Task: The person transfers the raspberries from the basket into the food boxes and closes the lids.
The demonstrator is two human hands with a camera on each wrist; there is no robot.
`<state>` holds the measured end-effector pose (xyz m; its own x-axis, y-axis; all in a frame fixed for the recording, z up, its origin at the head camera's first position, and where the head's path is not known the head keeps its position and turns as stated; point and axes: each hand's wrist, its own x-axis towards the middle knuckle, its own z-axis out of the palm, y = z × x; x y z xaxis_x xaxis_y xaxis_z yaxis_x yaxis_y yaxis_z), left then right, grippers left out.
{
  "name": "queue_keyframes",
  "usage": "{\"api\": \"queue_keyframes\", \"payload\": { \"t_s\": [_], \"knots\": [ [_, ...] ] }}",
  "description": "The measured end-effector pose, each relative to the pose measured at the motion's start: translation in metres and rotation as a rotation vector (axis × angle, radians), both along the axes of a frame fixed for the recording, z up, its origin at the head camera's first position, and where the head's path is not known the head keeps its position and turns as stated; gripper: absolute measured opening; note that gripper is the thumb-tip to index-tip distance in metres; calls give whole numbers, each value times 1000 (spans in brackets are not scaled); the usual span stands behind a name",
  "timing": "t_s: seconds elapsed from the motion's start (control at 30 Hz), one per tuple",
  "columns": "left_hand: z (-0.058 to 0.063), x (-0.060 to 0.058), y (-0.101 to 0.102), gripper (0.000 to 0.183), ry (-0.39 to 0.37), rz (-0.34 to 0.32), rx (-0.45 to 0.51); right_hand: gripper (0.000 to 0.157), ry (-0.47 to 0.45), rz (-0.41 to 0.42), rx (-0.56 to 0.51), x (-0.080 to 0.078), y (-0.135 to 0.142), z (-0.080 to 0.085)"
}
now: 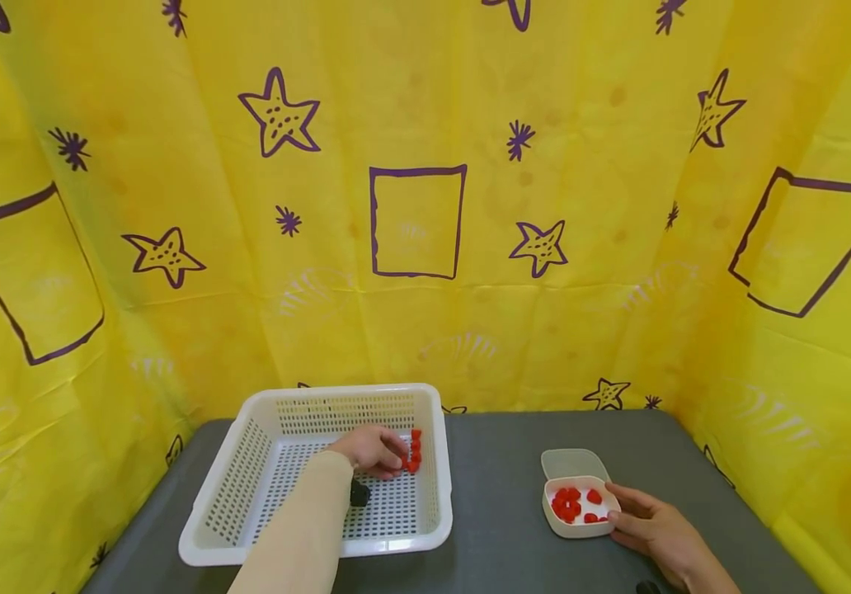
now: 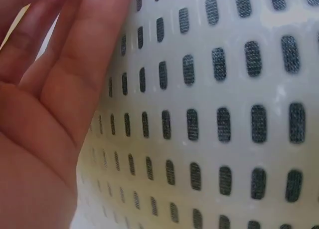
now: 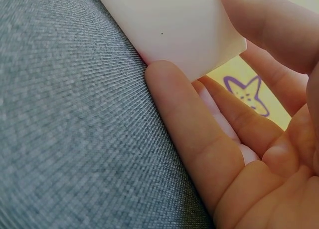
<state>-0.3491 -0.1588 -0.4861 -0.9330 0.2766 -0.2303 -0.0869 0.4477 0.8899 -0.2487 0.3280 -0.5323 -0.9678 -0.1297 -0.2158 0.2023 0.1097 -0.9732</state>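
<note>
My left hand point(image 1: 372, 450) reaches into a white plastic basket point(image 1: 433, 540). Its fingertips are at a small red piece point(image 1: 404, 464), which appears pinched between thumb and fingers. Beside them, other small red pieces point(image 1: 416, 445) stand in a row along the basket's right side. In the left wrist view the fingertips of the left hand point(image 2: 55, 89) are cut off. My right hand point(image 1: 655, 528) holds the right side of a small cream container point(image 1: 577, 532), thumb at the rim and fingers against its wall. Several red pieces point(image 1: 566, 503) lie inside it.
A translucent lid point(image 1: 574, 464) lies behind the container, partly covered by it. Both basket and container stand on a dark grey tabletop point(image 1: 500, 478). A yellow patterned curtain point(image 1: 411, 330) encloses the table at the back and sides.
</note>
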Motion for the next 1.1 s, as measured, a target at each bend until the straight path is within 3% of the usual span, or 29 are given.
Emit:
{"api": "queue_keyframes", "payload": {
  "t_s": [0.2, 0.5, 0.77, 1.1],
  "knots": [
    [2, -3, 0, 12, -1, -1, -23, 67, 8, 10, -5, -1, 0, -1],
    [14, -7, -6, 14, 14, 16, -18, 67, 1, -11, -4, 0, -2, 0],
    [37, -7, 2, 26, 17, 75, 162, 69, -16, -32, 9, 2, -1, -3],
    [75, 3, 21, 31, 34, 64, 387, 68, -27, -5, -17, 1, -2, 0]
  ]
}}
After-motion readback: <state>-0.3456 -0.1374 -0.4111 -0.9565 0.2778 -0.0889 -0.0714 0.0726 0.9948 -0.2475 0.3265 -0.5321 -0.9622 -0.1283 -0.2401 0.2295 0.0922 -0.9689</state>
